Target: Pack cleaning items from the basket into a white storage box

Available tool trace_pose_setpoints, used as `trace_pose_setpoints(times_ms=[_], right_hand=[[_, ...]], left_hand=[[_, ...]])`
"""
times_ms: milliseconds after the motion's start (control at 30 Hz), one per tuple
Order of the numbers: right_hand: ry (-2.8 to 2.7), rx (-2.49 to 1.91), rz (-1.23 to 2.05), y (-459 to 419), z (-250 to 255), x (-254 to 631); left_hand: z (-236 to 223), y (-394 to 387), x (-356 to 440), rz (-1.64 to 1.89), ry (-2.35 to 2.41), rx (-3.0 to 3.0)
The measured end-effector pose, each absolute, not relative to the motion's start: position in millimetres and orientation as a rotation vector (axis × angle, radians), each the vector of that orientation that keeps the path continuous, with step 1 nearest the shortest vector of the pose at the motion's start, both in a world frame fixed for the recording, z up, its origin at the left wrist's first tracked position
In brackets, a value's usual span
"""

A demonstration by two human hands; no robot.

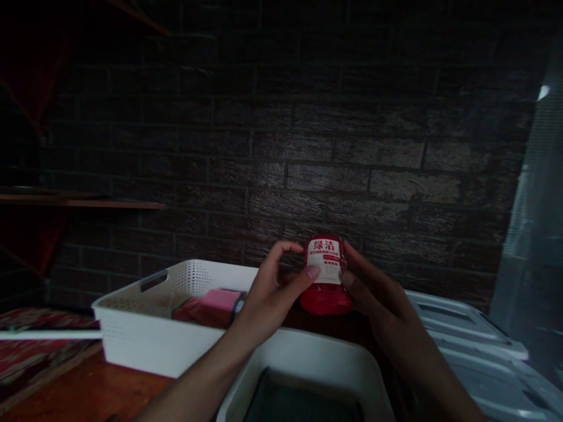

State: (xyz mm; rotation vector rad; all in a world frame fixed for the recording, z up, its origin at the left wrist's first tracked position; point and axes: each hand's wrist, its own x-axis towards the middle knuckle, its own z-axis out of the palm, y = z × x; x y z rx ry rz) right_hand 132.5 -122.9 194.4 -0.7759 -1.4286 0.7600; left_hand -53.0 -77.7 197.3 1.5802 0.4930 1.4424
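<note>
Between my two hands is a red roll of what look like garbage bags (326,298), wrapped with a white label printed in red characters that faces me. My left hand (281,287) grips its left side, with the thumb on the label and the index finger curled at the upper edge. On the right side, my right hand (378,296) presses with the thumb near the label's edge, the fingers behind it. The roll is held above the gap behind a white bin (316,343), which has dark fabric-like material (303,401) inside. My left forearm passes over that bin's left side.
A white perforated basket (145,340) on the left holds a pink packet (213,306). Pale plastic lids (466,322) lie at the right. Behind is a dark brick wall (308,146), with a wooden shelf (88,202) on the left. The reddish-brown tabletop (105,387) shows lower left.
</note>
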Motion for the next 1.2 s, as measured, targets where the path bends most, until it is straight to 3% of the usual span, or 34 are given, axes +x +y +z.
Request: trace_pose_setpoints(times_ms=[100, 300, 733, 1200], right_hand=[[-1.483, -0.703, 0.732, -121, 193, 131], [-1.57, -0.535, 0.749, -123, 194, 131], [-1.734, -0.693, 0.306, -132, 200, 138], [-1.781, -0.679, 0.361, -133, 203, 138]], left_hand=[[197, -78, -51, 1.35, 0.401, 1.518], [197, -79, -48, 1.605, 0.24, 1.703], [199, -89, -51, 1.691, 0.461, 2.012], [201, -98, -56, 1.687, 0.477, 2.096]])
